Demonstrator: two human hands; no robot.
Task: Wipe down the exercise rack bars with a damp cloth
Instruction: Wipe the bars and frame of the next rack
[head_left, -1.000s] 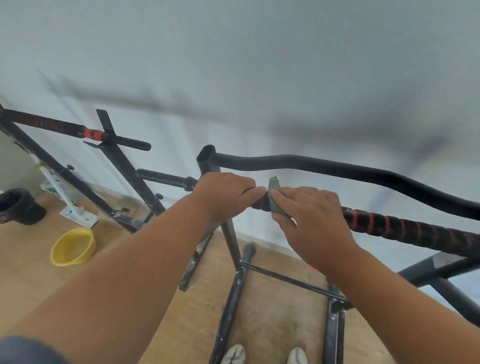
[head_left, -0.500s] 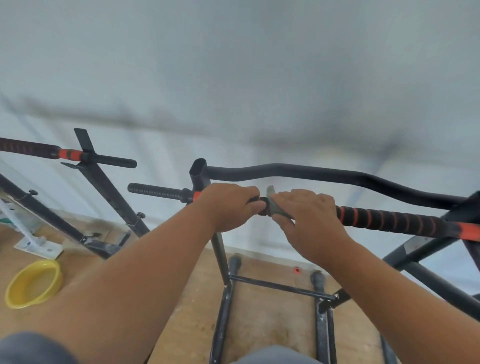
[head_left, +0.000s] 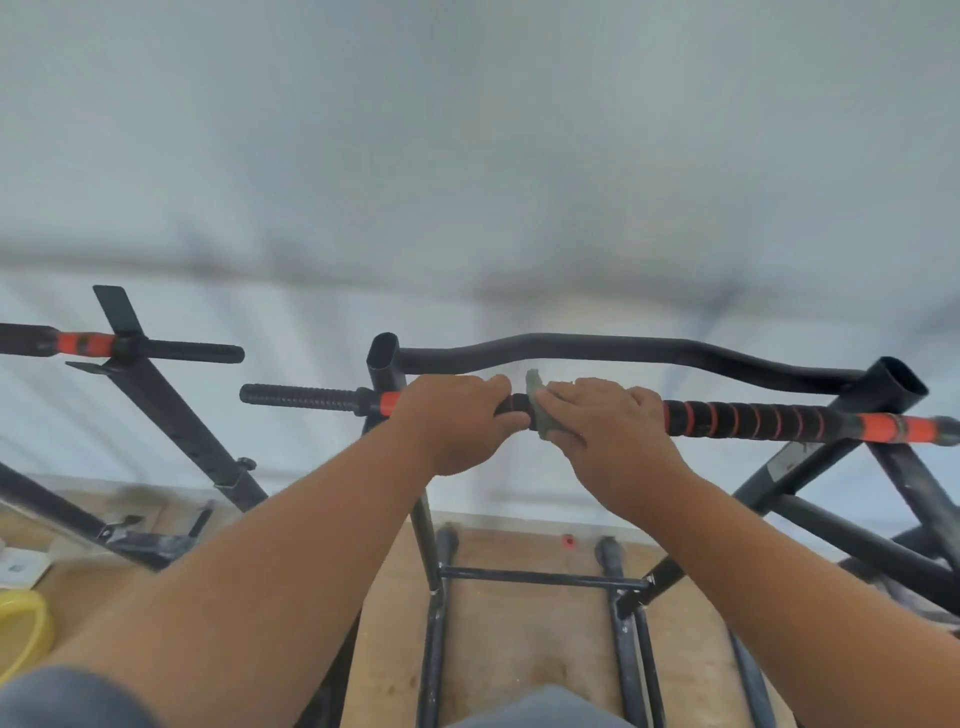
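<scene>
Two bare hands work on the near horizontal grip bar (head_left: 748, 420) of a black exercise rack (head_left: 387, 364), seen from above by a head camera looking down past the forearms. The left hand (head_left: 457, 421) curls over the bar just right of the rack's left upright, fingers wrapped round it as if to steady it. The right hand (head_left: 613, 431) sits just beside it, touching or nearly so, its fingers curled over a small grey-green damp cloth (head_left: 537, 402) and pressing that cloth round the bar; a corner of the cloth pokes up between the two hands. Judging from this, the wiping is in hand on the left part of this bar. To the right of the right hand, the long black and orange ribbed stretch runs out to the bar's right end with nothing on it, so it probably waits its turn, though the view cannot show which surfaces are already clean. Behind it, the curved black bar (head_left: 623, 348) at the rack's far edge is untouched at this moment, as are a short black handle (head_left: 298, 397) sticking out left and a second frame (head_left: 171, 415) farther left. On the wooden floor (head_left: 519, 649), at the lower left edge of the view, sits part of a yellow bowl (head_left: 23, 631).
</scene>
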